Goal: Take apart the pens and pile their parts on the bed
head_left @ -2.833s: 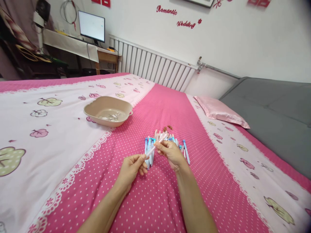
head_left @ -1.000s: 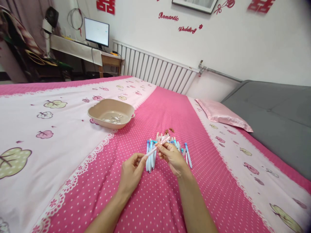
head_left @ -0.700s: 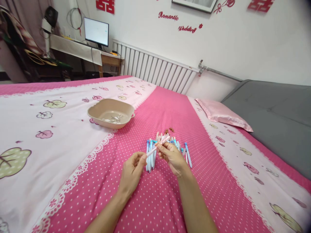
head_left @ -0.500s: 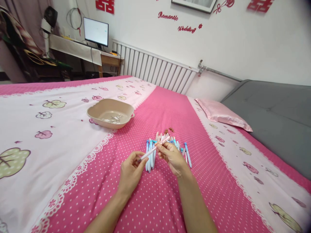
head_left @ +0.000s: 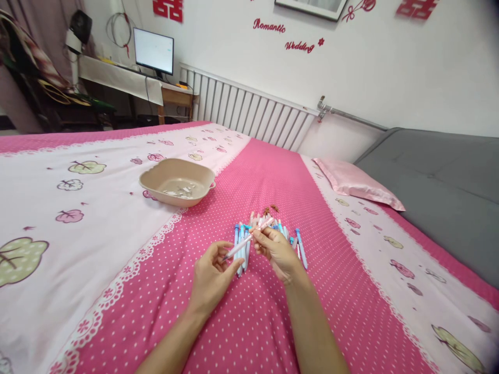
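A pale pink pen slants between my two hands, its dark tip pointing down to the left. My right hand pinches it near the upper end with thumb and fingers. Around the tip end, my left hand is curled loosely, thumb and fingers apart; whether a finger touches the tip I cannot tell. Just behind and below lie several light blue pens in a row. More pens in pink, white and blue lie in a bunch beyond my right hand, partly hidden by it.
A beige plastic basin with small clear and whitish pieces inside stands to the left on the bed. Small brown bits lie behind the pens. Farther right are a pink pillow and a grey padded headboard.
My left thumb has come off the pen and moved slightly down, so the dark tip shows more. My right hand keeps its hold in nearly the same place.
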{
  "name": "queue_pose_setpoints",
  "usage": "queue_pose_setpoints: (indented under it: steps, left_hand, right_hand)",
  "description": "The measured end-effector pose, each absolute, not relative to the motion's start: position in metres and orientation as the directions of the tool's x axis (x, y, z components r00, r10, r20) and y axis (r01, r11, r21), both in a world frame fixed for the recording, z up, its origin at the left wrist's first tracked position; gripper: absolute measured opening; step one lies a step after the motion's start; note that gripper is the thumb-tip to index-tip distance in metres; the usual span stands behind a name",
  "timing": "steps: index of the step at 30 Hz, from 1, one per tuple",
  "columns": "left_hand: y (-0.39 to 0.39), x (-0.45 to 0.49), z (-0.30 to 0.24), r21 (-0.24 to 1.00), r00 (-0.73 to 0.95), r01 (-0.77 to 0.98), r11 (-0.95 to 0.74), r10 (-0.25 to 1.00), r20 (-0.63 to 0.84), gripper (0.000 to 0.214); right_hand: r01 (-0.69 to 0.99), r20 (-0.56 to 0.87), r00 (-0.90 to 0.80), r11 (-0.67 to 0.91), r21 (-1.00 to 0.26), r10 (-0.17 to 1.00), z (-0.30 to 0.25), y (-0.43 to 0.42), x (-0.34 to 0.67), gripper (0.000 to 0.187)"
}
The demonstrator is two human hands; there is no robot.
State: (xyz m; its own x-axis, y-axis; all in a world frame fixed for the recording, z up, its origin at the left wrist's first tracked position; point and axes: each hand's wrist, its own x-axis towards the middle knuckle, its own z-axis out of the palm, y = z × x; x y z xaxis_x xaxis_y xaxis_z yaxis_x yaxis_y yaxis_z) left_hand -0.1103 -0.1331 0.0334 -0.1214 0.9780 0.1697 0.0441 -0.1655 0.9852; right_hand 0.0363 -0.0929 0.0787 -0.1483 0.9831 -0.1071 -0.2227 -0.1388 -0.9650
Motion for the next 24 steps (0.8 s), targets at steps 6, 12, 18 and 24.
queue_pose_setpoints:
  steps: [6,12,18,24]
  left_hand:
    - [-0.133,-0.112,0.035,0.98,-0.07,0.08,-0.182,0.98,0.187,0.025]
    - [-0.135,-0.113,0.036,0.996,-0.07,0.052,-0.067,0.995,0.07,0.044]
    - [-0.134,-0.112,0.036,0.997,-0.059,-0.071,-0.025,0.998,0.021,0.049]
    - [-0.134,-0.11,0.036,0.998,-0.082,-0.066,-0.02,0.996,0.014,0.049]
  right_hand:
    - [-0.218,-0.101,-0.147,-0.132,-0.967,0.984,0.08,-0.094,0.036,0.03]
    - [-0.261,-0.101,-0.142,-0.136,-0.956,0.985,0.081,-0.094,0.039,0.03]
    - [-0.354,-0.091,-0.067,-0.109,-0.929,0.994,0.087,-0.092,0.05,0.027]
    - [-0.459,-0.077,-0.07,-0.1,-0.883,0.995,0.096,-0.095,0.06,0.022]
